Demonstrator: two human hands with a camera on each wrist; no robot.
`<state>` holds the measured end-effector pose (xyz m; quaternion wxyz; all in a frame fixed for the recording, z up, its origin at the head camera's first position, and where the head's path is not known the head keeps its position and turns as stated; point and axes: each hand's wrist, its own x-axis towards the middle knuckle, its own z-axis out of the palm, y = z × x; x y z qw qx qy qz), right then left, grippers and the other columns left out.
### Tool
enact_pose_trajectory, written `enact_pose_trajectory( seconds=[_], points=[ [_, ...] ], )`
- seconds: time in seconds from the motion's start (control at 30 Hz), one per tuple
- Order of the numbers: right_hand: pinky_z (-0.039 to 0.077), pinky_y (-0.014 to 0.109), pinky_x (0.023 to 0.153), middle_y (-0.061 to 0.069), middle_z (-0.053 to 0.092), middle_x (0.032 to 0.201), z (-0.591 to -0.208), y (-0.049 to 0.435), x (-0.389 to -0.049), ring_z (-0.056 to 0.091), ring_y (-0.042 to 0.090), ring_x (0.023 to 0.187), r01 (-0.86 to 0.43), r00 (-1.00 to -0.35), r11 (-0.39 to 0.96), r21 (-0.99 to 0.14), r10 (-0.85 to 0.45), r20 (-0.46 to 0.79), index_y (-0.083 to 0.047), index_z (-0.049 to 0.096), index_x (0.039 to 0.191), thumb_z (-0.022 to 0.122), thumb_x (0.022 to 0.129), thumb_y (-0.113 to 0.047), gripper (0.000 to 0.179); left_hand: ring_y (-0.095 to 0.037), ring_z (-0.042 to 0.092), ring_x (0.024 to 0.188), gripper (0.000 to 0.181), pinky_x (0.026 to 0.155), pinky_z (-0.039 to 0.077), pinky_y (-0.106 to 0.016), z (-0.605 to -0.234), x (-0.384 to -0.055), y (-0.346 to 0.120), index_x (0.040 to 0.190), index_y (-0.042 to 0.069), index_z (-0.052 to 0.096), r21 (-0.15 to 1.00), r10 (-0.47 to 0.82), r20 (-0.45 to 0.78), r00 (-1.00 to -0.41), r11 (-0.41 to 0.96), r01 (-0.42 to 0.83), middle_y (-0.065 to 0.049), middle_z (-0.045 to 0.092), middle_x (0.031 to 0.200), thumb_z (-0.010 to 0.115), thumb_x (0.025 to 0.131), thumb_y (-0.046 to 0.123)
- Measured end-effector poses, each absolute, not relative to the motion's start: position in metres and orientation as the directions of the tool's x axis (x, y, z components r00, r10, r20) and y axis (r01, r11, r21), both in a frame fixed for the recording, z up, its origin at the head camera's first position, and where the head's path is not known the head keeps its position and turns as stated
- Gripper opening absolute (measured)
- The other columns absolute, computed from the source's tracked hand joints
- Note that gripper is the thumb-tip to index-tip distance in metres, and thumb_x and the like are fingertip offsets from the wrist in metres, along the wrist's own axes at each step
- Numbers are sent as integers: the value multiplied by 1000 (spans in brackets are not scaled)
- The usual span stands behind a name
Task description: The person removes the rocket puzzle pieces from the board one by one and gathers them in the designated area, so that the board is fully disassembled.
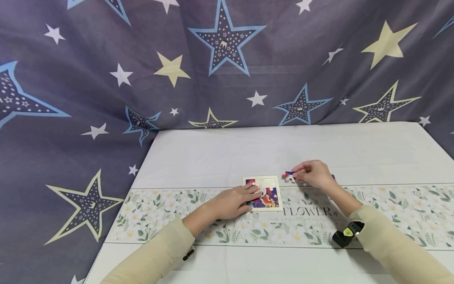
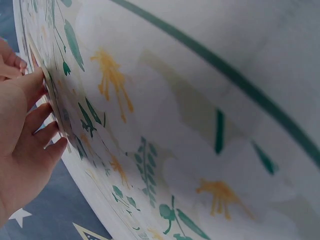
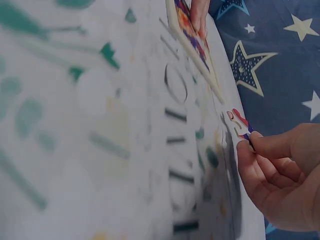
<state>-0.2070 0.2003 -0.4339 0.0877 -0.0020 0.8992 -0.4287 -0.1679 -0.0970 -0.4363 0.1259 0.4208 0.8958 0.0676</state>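
Observation:
A small square puzzle board (image 1: 270, 182) with a cream border lies on the table, its lower part filled by colourful pieces and a bare patch at its upper right. My left hand (image 1: 232, 201) rests over the board's left side, fingers stretched across the pieces; in the left wrist view the left hand (image 2: 25, 145) lies along the board's edge. To the right of the board, my right hand (image 1: 313, 174) pinches a puzzle piece (image 3: 243, 123) in red, white and blue between thumb and fingertips. That puzzle piece (image 1: 289, 172) is just above the tabletop.
Another blue piece (image 1: 333, 176) shows partly behind the right wrist. A white cloth (image 1: 213, 154) with a floral band (image 1: 159, 213) and printed lettering covers the table. A dark star-patterned curtain (image 1: 198, 98) hangs behind and to the left.

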Motion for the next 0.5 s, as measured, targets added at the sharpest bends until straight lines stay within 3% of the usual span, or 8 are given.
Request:
enact_pose_trajectory(
  seconds=[0.23,0.5],
  points=[
    [58,24,61,15,73,84,-436,220,-204,68,10,65,49,-986,638,-768,-90,-138,5,70,102,65,88,-6,19,-19,26,149,52,120,30,-38,-435,-168,-97,150,21,36,234,771,-175,-613,637,734,1,30,159,48,101,35],
    [55,22,57,9,73,79,-429,241,-204,68,10,63,7,-985,678,-735,-123,-124,5,70,102,65,88,-8,20,-19,27,149,52,120,31,-38,-435,-168,-97,150,21,36,228,773,-173,-610,634,739,1,31,158,49,101,34]
  ],
)
